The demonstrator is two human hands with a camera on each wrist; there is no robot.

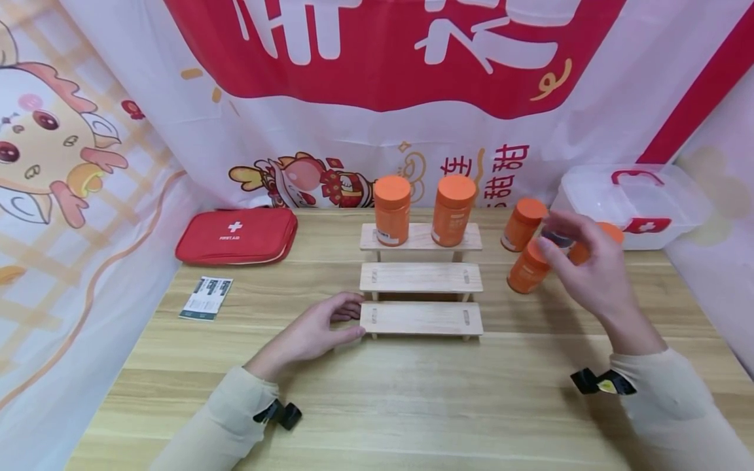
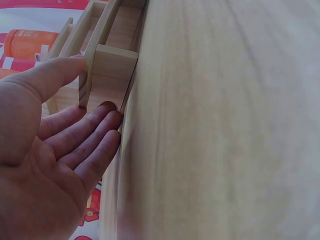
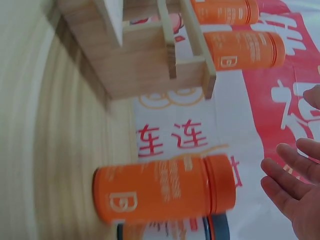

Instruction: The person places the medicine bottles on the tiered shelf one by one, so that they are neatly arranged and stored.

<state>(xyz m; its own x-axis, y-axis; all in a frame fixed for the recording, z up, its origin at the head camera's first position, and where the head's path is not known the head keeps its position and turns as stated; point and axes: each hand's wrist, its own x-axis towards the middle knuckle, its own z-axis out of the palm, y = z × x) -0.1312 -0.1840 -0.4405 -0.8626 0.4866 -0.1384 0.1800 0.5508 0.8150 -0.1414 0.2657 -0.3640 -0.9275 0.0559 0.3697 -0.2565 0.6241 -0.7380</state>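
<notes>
A pale three-step wooden stand (image 1: 421, 318) is on the table. My left hand (image 1: 321, 327) holds the left end of its lowest step, with the thumb (image 2: 65, 72) and index finger at opposite corners. Two orange bottles, a left one (image 1: 392, 210) and a right one (image 1: 453, 210), stand upright on the top step. My right hand (image 1: 589, 271) hovers over a bottle group at the right, fingers spread and empty. That group has a front orange bottle (image 3: 155, 190), a rear orange bottle (image 1: 523, 224), a dark-capped jar (image 3: 170, 231) and another orange bottle (image 1: 611, 231), partly hidden by the hand.
A red first aid pouch (image 1: 235, 237) lies at the back left, with a printed card (image 1: 206, 298) in front of it. At the back right is a translucent white first aid box (image 1: 624, 196). A printed cloth (image 1: 318, 131) hangs behind the table.
</notes>
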